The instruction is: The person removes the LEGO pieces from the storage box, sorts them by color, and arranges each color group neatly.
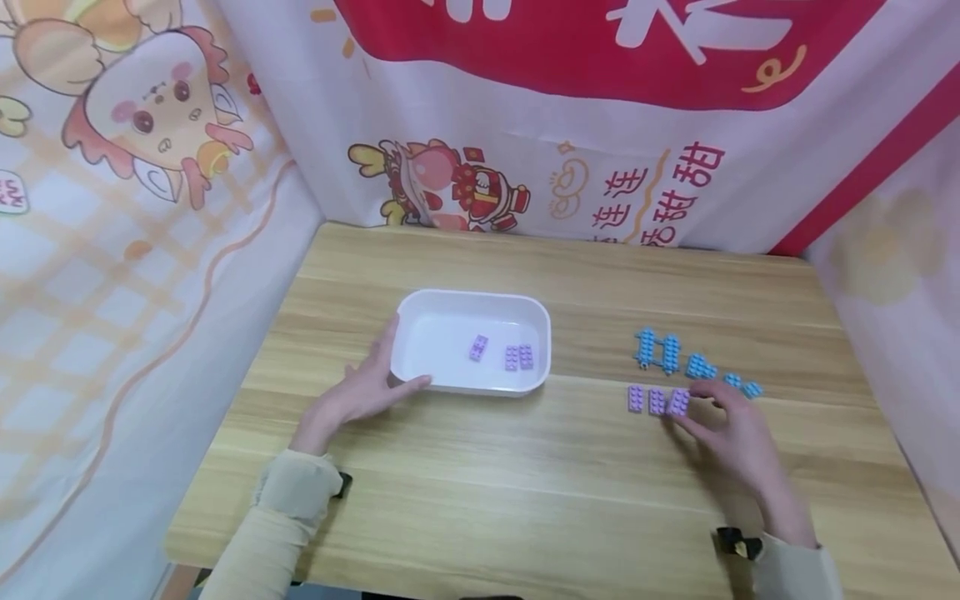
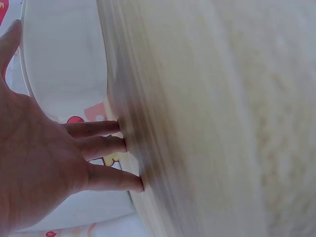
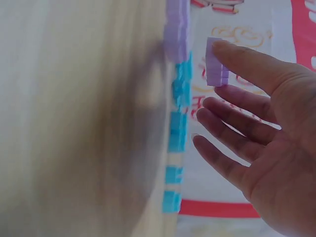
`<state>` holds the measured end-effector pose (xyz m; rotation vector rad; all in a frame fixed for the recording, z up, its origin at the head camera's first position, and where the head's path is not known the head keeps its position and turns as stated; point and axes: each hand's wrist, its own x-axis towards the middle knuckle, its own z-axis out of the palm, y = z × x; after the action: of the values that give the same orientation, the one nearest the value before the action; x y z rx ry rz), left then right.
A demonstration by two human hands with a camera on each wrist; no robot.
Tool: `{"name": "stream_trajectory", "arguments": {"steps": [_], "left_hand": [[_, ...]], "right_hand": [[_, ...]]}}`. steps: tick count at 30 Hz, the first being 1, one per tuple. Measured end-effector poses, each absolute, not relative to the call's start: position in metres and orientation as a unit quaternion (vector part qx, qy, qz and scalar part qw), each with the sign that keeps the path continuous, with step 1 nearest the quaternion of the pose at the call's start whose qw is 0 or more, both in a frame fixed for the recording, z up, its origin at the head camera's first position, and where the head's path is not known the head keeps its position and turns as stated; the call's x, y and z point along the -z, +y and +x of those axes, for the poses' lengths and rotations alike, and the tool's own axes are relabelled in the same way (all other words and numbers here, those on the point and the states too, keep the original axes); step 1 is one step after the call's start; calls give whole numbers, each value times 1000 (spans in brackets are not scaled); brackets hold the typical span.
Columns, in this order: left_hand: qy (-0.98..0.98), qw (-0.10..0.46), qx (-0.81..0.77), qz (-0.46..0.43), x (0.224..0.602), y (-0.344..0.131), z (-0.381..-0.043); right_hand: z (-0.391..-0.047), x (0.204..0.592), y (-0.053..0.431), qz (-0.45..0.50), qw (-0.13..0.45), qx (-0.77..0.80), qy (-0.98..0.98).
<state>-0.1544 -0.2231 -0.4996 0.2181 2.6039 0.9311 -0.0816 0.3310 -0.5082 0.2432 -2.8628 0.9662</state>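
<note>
My right hand [image 1: 731,429] pinches a lilac building brick [image 3: 215,64] between thumb and index finger, held up off the table, the other fingers spread loosely. Two more lilac bricks [image 1: 636,398] lie just left of it on the table. My left hand [image 1: 363,379] is at the left end of a white plastic tray [image 1: 412,377], thumb along its front rim. In the left wrist view, its straight fingers [image 2: 111,177] reach down to the tabletop. Inside the tray are three lilac bricks [image 1: 478,347], two side by side and one apart, tilted.
Behind the lilac bricks runs a row of blue pieces: a blue frame-like piece [image 1: 658,352], a larger blue brick [image 1: 700,367] and two small blue bricks [image 1: 732,381]. The wooden table [image 1: 480,492] meets printed cloth hangings [image 1: 637,150] at back and sides.
</note>
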Motion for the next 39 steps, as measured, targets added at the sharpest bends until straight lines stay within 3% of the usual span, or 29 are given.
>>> {"name": "stream_trajectory", "arguments": {"steps": [19, 25, 33, 39], "left_hand": [[921, 181, -335, 79, 497, -225, -154], [922, 183, -332, 76, 496, -224, -153], [921, 183, -334, 78, 492, -225, -151], [923, 183, -330, 75, 493, -224, -151]], "right_hand": [[-84, 525, 341, 66, -12, -281, -957], [-91, 504, 333, 90, 17, -305, -948], [-120, 473, 277, 153, 87, -355, -918], [-151, 473, 235, 179, 80, -412, -890]]}}
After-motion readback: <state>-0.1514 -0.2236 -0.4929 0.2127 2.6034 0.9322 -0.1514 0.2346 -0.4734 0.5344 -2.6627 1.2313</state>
